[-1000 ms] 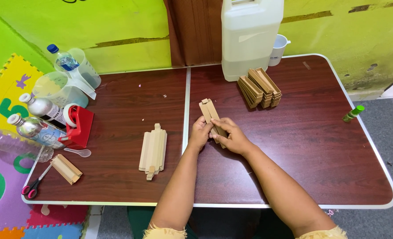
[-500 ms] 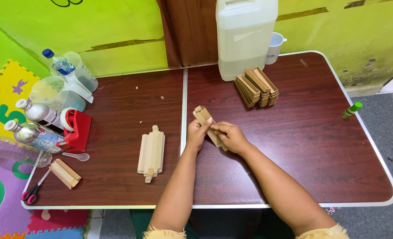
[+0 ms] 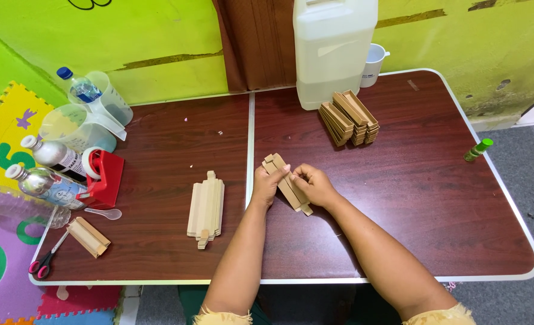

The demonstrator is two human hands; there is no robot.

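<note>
**Both hands on a bundle of wooden strips at the middle of the table**

The person leans in from the near edge of the dark red table [image 3: 411, 198], with both forearms reaching to its centre. The left hand [image 3: 267, 185] and the right hand [image 3: 315, 183] are closed together on a small bundle of flat wooden strips [image 3: 286, 183], which lies slantwise on the table just right of the centre seam. The left fingers press on the bundle's far end; the right fingers pinch its middle, and its near end pokes out below them.

Just left of the seam, near the left forearm, lies a second stack of strips [image 3: 205, 207], untouched. Near the far edge, a pile of folded wooden pieces [image 3: 348, 117] rests beside a large white jerrycan [image 3: 333, 51], with a white cup [image 3: 374, 63] behind it. Along the left edge stand bottles [image 3: 50, 155], a red tape dispenser [image 3: 104, 174], a plastic spoon [image 3: 103, 213], a small wooden block [image 3: 88, 236] and scissors [image 3: 46, 260]. A green tube [image 3: 478, 149] sits at the right edge.
</note>
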